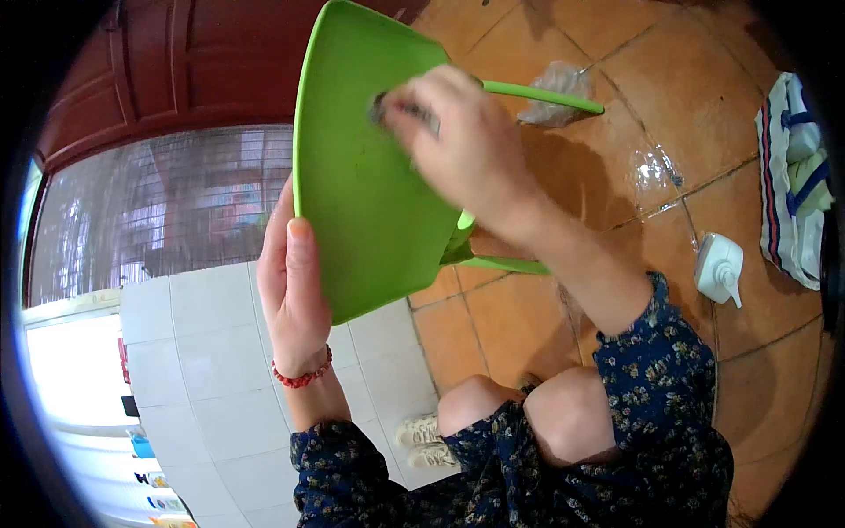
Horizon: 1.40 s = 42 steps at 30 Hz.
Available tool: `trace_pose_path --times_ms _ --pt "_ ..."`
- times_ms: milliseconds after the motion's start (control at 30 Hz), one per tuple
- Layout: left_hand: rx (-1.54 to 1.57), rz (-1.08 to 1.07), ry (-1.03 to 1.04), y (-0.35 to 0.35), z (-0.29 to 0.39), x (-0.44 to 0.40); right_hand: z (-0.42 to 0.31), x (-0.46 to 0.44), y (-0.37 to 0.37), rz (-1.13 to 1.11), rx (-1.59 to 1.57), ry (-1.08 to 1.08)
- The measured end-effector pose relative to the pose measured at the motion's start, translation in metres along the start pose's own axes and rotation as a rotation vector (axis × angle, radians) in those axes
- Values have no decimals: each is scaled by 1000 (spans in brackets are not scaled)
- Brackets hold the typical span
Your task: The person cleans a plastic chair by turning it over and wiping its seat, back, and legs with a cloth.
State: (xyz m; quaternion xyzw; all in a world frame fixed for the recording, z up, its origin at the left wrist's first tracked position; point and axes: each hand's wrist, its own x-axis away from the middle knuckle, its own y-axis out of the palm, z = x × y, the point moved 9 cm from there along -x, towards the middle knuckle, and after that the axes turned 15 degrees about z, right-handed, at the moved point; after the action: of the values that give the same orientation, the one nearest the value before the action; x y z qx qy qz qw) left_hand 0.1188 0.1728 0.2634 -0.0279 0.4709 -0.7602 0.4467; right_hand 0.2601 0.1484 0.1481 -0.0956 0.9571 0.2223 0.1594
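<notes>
A green plastic chair (361, 211) is tilted up in front of me, its broad flat panel facing me. My left hand (299, 273), with a red bead bracelet at the wrist, grips the panel's lower left edge, thumb on the face. Against the upper part of the panel, my right hand (458, 132) holds a small dark pad (378, 107) between its fingers; motion blurs both. A few small dark specks show on the green surface. One chair leg (546, 95) points to the right.
A crumpled clear plastic bag (562, 92) lies beyond the leg. On the orange tiles stands a white pump bottle (719, 269). A striped white bag (779, 185) is at the far right. Beige shoes (422, 440) are near my knees. Dark red panelling (229, 53) fills the upper left.
</notes>
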Motion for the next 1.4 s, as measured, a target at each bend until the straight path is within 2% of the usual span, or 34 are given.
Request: trace_pose_path --times_ms 133,267,300,400,500,633,767,800,867,967,1067,1167,1233,1400 --pt "2 5 17 2 2 0 -2 0 1 -39 59 4" --pt "46 -14 9 1 2 -2 -22 13 -3 -70 -34 -20" --pt "25 -19 27 0 3 -2 -22 10 -2 -69 1 -66" --pt "-11 -28 45 1 2 -2 5 -2 4 -58 135 20" --pt "10 -27 25 3 2 -2 -8 6 1 -78 162 -44" --pt "30 -5 11 1 1 -4 -28 24 -2 -96 57 -70" --pt "17 -45 62 1 3 -3 5 -2 3 -26 163 -57" --pt "15 -40 59 0 2 -1 18 -9 7 -68 125 0" --pt "24 -37 75 2 2 -4 6 0 3 -42 202 -64" --pt "54 -27 12 0 -2 -4 -41 32 -2 -75 114 -213" --pt "61 -26 12 -3 -5 -5 -47 35 -3 -4 24 -228" --pt "59 -20 35 2 0 -3 5 -9 12 -5 78 -78" --pt "20 -38 53 0 2 -1 13 -20 14 -7 76 -8" --pt "68 -16 8 -6 -3 -1 -67 55 -5 -2 76 -416"
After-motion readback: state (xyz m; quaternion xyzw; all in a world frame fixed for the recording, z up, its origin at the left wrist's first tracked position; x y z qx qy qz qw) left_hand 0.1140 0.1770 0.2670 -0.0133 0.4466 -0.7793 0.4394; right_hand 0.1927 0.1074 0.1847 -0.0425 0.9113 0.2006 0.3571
